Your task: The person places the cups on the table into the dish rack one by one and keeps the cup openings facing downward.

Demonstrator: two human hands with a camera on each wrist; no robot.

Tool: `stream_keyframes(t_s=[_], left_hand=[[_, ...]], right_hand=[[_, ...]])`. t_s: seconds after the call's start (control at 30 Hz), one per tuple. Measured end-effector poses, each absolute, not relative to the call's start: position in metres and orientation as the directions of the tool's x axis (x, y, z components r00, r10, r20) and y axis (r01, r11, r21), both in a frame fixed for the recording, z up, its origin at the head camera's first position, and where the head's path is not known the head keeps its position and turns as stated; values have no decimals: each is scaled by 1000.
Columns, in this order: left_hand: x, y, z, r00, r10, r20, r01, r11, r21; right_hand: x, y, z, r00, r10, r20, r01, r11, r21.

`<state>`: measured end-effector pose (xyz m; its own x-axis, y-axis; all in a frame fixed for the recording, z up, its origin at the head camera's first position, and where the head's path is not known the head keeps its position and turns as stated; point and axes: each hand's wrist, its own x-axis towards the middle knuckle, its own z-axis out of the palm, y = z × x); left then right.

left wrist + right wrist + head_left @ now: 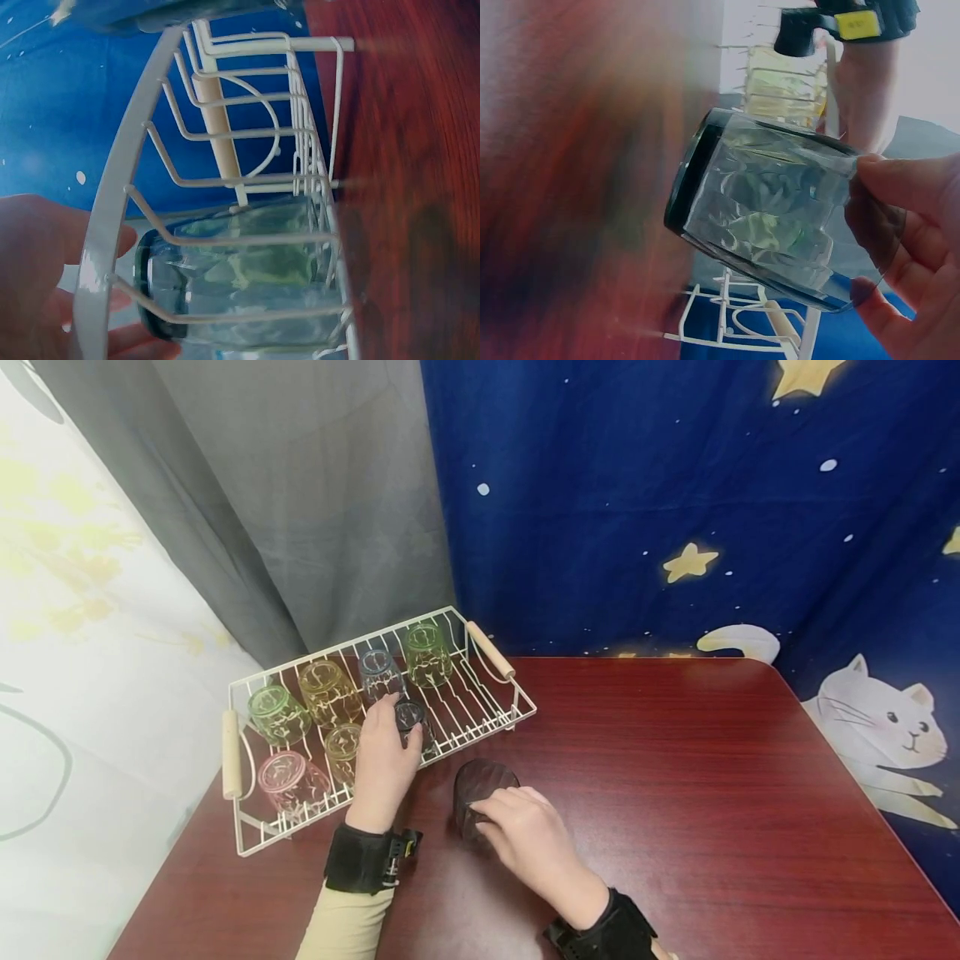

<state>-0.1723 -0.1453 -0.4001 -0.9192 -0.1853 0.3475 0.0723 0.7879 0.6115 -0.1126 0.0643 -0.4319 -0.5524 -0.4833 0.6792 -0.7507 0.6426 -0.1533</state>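
Observation:
A grey-tinted glass (pixel 410 717) stands upside down at the front of a white wire rack (pixel 480 732). My left hand (pixel 384 760) grips it near its base, thumb on one side and fingers on the other; the left wrist view shows this glass (pixel 225 277) behind the rack's wires. To the right of the rack, my right hand (pixel 534 835) holds a second grey glass (pixel 471 793) by its rim. Thumb and fingers pinch that glass (pixel 765 202) in the right wrist view, its thick dark base tilted toward the tabletop.
Several upside-down coloured glasses fill the rack, among them a pink one (pixel 288 777), a yellow one (pixel 328 693) and a green one (pixel 429 660). Wooden handles (pixel 491 650) stand at both rack ends. The red-brown table (pixel 675 777) reaches back to a blue curtain (pixel 600 527).

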Motion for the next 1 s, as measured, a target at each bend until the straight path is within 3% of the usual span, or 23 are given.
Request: stream_keyframes(t_s=[0.23,0.47,0.67,1.0], left_hand=[[-163,-143,-386,-868,-177,464,101,853,513],[-150,-136,-367,-841,-127,525,195,836,513],[-144,-123,-364,-837,11,548,330,808,488],[-134,-106,-377,-856,209,473,470,694,545]], right_hand=[[-118,73,-419,-556,-393,732,-779,554,-294],[-119,82,-408,-659,-208,722,-718,459,-523],[-119,88,-403,-755,-95,649,-644,296,-705],[-118,92,-399,-821,37,570,-571,-78,-817]])
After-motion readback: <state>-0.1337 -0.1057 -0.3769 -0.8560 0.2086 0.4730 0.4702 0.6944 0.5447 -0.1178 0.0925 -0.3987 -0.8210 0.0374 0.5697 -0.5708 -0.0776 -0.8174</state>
